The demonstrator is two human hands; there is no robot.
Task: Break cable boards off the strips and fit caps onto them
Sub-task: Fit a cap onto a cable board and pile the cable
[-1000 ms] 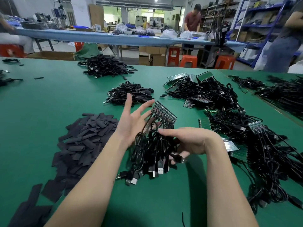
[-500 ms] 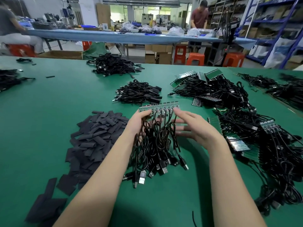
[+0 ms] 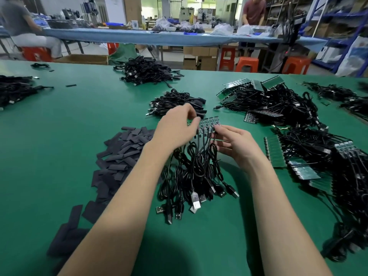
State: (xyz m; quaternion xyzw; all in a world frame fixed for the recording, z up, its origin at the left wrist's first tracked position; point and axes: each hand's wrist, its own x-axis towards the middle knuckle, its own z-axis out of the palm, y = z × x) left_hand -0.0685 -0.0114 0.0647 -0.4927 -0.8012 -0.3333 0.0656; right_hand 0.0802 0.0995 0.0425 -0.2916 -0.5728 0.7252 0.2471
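Left hand [image 3: 177, 126] and right hand [image 3: 233, 144] pinching opposite ends of one board strip [image 3: 209, 124], cables [image 3: 195, 172] trailing below. Loose black caps [image 3: 123, 152] just left; many unbroken strips [image 3: 278, 156] right. Finished-looking pile [image 3: 177, 102] behind; most work seemingly left.

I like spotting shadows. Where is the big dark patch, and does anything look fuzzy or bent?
Head view: a big soft shadow lies on the green table between the forearms; the left hand is slightly blurred; the far blue table bows from the wide lens.
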